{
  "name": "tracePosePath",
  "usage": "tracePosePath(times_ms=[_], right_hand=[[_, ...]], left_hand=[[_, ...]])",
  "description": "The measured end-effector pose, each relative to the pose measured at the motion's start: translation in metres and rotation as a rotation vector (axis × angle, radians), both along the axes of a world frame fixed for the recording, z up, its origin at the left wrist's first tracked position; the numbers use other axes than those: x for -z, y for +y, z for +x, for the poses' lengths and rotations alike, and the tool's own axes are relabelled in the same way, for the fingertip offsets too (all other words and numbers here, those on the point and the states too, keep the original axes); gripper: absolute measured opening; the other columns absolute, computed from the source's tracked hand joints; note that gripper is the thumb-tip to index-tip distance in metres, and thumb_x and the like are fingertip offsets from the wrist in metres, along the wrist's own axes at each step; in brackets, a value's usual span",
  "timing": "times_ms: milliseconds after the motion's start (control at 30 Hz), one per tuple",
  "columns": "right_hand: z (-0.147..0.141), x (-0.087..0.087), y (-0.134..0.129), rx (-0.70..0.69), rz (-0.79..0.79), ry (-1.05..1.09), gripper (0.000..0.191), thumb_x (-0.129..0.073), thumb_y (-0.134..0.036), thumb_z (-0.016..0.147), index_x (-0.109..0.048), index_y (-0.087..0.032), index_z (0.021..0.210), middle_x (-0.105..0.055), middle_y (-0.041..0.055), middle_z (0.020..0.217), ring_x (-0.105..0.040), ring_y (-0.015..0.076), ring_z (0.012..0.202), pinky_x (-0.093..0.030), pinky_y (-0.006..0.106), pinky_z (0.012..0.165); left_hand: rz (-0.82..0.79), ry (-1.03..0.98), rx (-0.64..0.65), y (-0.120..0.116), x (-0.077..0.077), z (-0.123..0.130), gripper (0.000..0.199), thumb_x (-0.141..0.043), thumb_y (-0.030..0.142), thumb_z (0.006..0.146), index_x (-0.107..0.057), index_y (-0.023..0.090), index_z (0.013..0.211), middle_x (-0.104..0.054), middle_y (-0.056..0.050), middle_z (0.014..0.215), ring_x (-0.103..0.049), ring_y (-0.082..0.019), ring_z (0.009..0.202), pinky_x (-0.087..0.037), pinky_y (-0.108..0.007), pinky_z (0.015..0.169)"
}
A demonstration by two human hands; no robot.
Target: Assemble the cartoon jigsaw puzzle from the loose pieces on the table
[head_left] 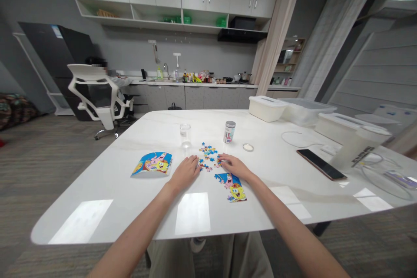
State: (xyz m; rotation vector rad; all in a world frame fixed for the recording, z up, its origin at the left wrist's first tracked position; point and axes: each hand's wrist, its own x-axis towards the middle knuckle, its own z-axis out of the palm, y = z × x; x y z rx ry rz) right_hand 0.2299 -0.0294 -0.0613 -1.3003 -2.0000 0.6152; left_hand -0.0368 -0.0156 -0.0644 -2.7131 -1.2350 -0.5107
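Observation:
Loose jigsaw puzzle pieces (208, 151) lie in a small heap on the white table, mostly blue with some yellow and pink. My left hand (186, 171) rests at the heap's left side, fingers stretched out and touching its edge pieces. At the right side, the outstretched fingertips of my right hand (235, 166) touch a few pieces. Just below that hand lies a partly joined cartoon puzzle (233, 186), with a yellow square figure and a pink one. A slightly curled picture sheet (152, 164) with matching figures lies left of my left hand.
Behind the pieces stand a clear jar (185, 135) and a printed can (229, 132). A round lid (248, 147) lies near them. Rightward are a phone (321, 163), a white tumbler (356, 150), cables and storage boxes (267, 109). A person sits beyond the table in a white chair (106, 95).

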Motion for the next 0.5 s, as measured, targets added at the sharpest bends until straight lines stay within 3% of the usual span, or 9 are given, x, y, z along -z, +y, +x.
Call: tracePosePath(times_ms=[500], right_hand=[[0.0, -0.005, 0.0, 0.005, 0.006, -0.057, 0.029, -0.054, -0.028, 0.087, -0.071, -0.02, 0.109, -0.061, 0.0093, 0.132, -0.052, 0.0255, 0.128, -0.035, 0.045, 0.112]], left_hand=[[0.014, 0.028, -0.012, -0.004, -0.012, 0.005, 0.037, -0.033, 0.033, 0.1, -0.054, 0.012, 0.123, -0.057, -0.015, 0.131, -0.051, -0.026, 0.124, -0.038, -0.042, 0.106]])
